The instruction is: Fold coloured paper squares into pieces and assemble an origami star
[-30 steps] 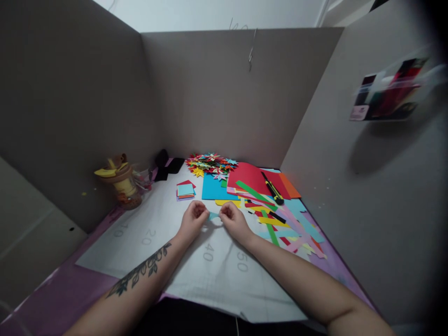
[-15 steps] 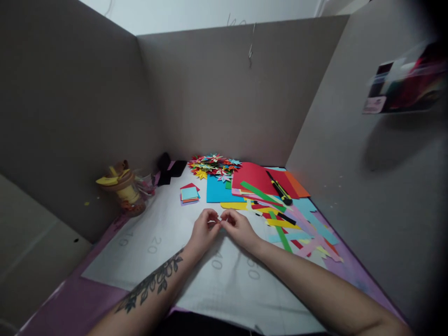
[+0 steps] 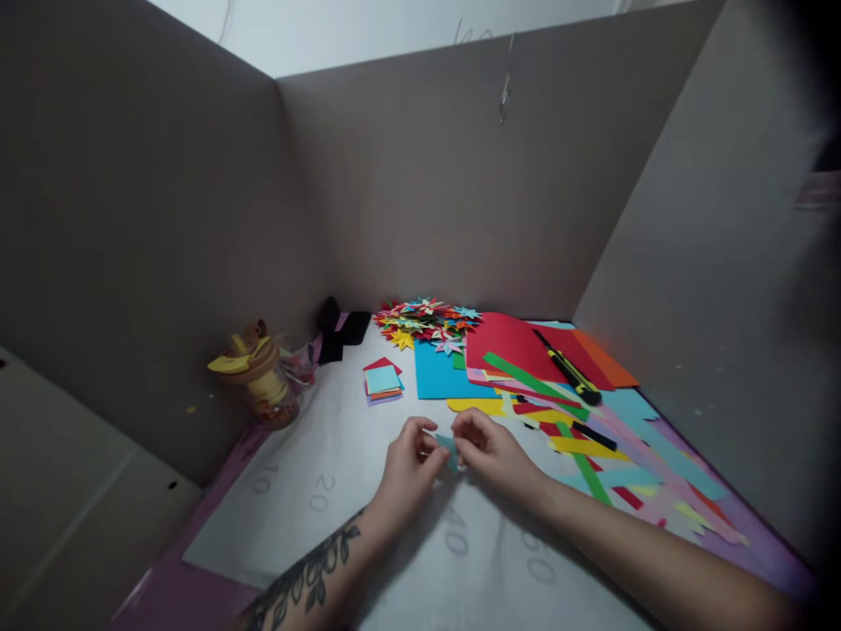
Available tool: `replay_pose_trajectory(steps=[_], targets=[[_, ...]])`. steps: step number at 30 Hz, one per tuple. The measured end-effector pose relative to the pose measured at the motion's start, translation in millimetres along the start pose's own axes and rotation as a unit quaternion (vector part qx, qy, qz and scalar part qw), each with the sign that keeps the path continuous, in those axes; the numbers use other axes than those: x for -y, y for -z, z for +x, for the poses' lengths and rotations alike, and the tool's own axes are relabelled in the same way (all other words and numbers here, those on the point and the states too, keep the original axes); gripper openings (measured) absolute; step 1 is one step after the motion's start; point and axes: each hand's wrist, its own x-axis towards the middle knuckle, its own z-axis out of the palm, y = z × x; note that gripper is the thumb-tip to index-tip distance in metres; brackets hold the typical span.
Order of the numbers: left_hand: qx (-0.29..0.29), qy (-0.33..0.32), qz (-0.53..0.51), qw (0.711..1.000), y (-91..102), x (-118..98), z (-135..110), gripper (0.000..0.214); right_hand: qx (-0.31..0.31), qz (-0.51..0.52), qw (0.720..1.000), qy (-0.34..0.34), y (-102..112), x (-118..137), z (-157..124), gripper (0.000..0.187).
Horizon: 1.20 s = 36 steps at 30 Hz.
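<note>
A small piece of light blue paper [image 3: 448,449] is held between my two hands above the white sheet; its folds are too small to make out. My left hand [image 3: 413,460] pinches its left side between thumb and fingers. On the right side, my right hand [image 3: 490,451] grips it with fingertips curled in. Beyond my hands lies a small stack of coloured paper squares [image 3: 383,380], light blue on top. Behind that sits a heap of many-coloured folded paper stars [image 3: 427,322].
Paper strips [image 3: 591,447] lie scattered at the right. A yellow and black utility knife [image 3: 573,375] rests on red paper [image 3: 503,342], beside a blue sheet [image 3: 437,377]. At the left stands a brown and yellow pot [image 3: 259,372]. Grey panels [image 3: 447,193] enclose the table.
The view has shifted, so everything sits further right and lower. My hands have parted slightly, and the light blue paper between them now shows more clearly.
</note>
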Motion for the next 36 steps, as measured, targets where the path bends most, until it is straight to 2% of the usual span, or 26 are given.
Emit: replay_pose_trajectory(steps=[4,7,9,12,14,17,20,22,23,25,28,31,36], targets=[[0.032,-0.002,0.021,0.999,22.3,-3,6,0.019,0.026,-0.024,0.999,0.003,-12,9,15,0.009],[0.050,-0.012,0.059,0.997,43.5,0,17,0.017,0.029,0.028,0.999,-0.016,-17,9,38,0.012],[0.044,-0.017,0.101,0.994,59.5,4,28,0.016,0.004,0.057,0.998,-0.024,-15,3,59,0.014],[0.036,-0.023,0.177,0.983,83.3,11,49,0.015,-0.090,0.036,0.995,-0.025,-4,-14,95,0.012],[0.059,-0.036,0.251,0.966,96.6,12,65,0.014,-0.145,-0.029,0.989,-0.027,5,-27,115,0.009],[0.090,-0.085,0.405,0.906,109.6,11,90,0.016,-0.188,-0.206,0.960,-0.041,14,-45,134,0.012],[0.097,-0.101,0.514,0.847,114.5,11,109,0.015,-0.151,-0.417,0.896,-0.029,16,-56,140,0.014],[0.111,-0.105,0.537,0.830,114.9,15,117,0.013,-0.123,-0.494,0.860,-0.007,16,-60,140,0.016],[0.115,-0.107,0.541,0.826,114.9,17,120,0.013,-0.118,-0.510,0.852,0.002,16,-60,138,0.016],[0.116,-0.106,0.549,0.821,115.1,22,123,0.014,-0.121,-0.506,0.854,0.020,15,-60,136,0.018],[0.119,-0.101,0.548,0.821,116.6,28,125,0.017,-0.102,-0.462,0.879,0.061,15,-58,133,0.019],[0.114,-0.106,0.522,0.838,118.6,34,123,0.014,-0.061,-0.426,0.898,0.092,15,-53,131,0.019],[0.085,-0.116,0.471,0.870,120.5,46,122,0.018,-0.006,-0.403,0.908,0.118,17,-48,128,0.021]])
